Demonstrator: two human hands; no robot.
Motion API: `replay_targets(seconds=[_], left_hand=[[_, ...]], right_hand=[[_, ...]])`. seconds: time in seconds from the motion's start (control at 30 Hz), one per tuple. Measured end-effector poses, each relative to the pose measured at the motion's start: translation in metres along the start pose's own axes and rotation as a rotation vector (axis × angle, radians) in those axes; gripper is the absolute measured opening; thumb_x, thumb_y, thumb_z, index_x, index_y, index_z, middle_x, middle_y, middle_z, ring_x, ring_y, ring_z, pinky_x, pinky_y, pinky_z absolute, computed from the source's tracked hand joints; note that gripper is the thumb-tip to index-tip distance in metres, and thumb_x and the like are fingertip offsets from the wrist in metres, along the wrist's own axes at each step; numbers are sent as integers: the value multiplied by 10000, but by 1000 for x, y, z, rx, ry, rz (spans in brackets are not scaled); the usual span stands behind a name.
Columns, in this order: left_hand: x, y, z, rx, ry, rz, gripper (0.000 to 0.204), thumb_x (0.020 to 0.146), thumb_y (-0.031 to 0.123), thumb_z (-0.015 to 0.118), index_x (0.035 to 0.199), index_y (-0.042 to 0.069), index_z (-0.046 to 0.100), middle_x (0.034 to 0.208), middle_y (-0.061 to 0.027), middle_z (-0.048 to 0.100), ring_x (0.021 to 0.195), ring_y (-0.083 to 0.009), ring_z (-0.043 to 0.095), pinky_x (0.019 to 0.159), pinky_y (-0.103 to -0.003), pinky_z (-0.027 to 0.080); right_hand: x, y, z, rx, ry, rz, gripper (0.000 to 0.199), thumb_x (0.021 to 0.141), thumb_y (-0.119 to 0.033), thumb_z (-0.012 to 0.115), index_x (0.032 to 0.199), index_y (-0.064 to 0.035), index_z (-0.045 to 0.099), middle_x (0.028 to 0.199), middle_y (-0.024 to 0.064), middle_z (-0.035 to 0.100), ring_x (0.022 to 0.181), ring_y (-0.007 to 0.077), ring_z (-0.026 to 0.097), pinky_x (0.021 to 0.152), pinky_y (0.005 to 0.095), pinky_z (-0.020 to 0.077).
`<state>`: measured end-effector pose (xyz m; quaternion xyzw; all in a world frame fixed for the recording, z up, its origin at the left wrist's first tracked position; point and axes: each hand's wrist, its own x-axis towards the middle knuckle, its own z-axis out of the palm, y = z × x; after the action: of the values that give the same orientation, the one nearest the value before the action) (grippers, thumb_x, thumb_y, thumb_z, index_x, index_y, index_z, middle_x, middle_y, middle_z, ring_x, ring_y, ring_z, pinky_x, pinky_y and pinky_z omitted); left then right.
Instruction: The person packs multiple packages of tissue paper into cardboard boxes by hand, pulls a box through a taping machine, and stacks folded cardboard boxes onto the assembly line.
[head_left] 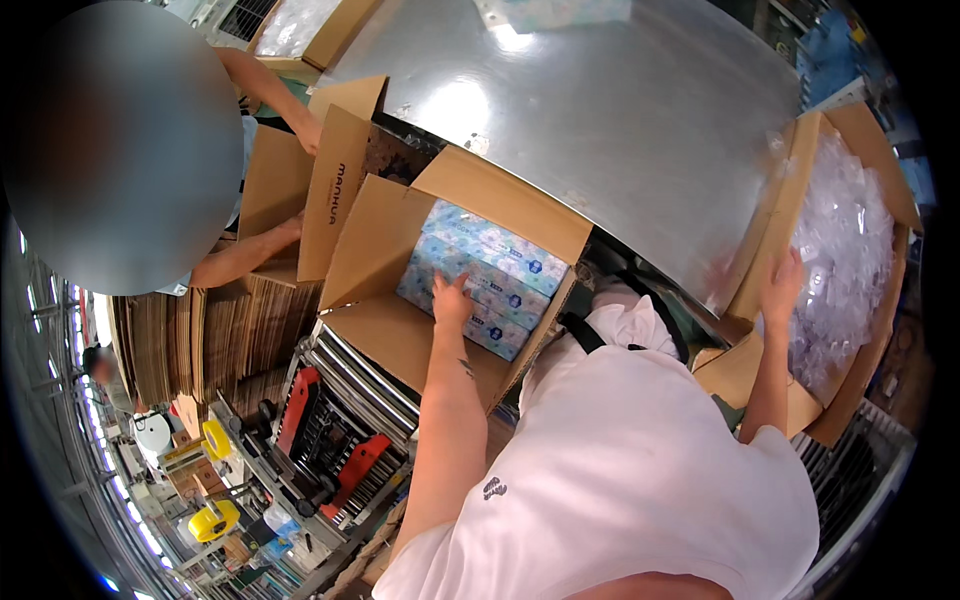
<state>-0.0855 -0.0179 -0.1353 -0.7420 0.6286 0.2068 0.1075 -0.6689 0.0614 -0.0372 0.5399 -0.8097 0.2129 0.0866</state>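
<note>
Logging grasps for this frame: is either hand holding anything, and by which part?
Nothing is clearly held. The left hand lies flat on the top blue packs in the open carton. The right hand rests on the clear bags in the other carton.

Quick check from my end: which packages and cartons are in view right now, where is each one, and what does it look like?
Pale blue wrapped packs: stacked in the centre carton, rectangular, dark blue marks; left hand rests on them.
Centre carton: open brown cardboard, flaps up.
Right carton: brown, open, full of clear plastic bags; right hand on them.
Flat cardboard piece: upper left, brown, dark print, held by a co-worker.
</note>
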Motion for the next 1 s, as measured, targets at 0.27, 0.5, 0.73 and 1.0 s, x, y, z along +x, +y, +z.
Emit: replay_targets(seconds=[0.27, 0.5, 0.73, 1.0], left_hand=[[36, -48, 52, -864, 282, -156, 521, 828, 213, 663, 1267, -4, 486, 1218, -168, 553, 1040, -304, 554, 886, -370, 437], [17, -42, 33, -1272, 83, -959, 239, 853, 215, 637, 931, 6, 551, 830, -50, 569, 728, -192, 575, 579, -301, 428], [43, 17, -65, -2088, 270, -580, 337, 939, 285, 486, 1089, -16, 505, 1037, -117, 565, 982, -261, 550, 814, -382, 465], [32, 71, -245, -2913, 287, -71, 401, 938, 396, 406, 909, 10, 510, 877, -102, 580, 810, -222, 559, 789, -376, 463]], right_hand=[[0, -2, 6, 104, -103, 40, 341, 853, -160, 590, 1161, -19, 549, 1180, 221, 511, 1119, 376, 469, 957, 424, 378], [26, -1, 19, 188, -75, 90, 289, 853, -153, 588, 1113, -27, 578, 1164, 193, 535, 1107, 350, 489, 955, 401, 384], [67, -129, 45, 494, -162, -194, 221, 848, -109, 588, 1057, -39, 607, 1131, 163, 560, 1057, 306, 532, 915, 374, 414], [30, -305, -7, 1227, -910, -847, 191, 738, -60, 678, 928, -60, 661, 933, 64, 583, 883, 240, 546, 771, 345, 444]])
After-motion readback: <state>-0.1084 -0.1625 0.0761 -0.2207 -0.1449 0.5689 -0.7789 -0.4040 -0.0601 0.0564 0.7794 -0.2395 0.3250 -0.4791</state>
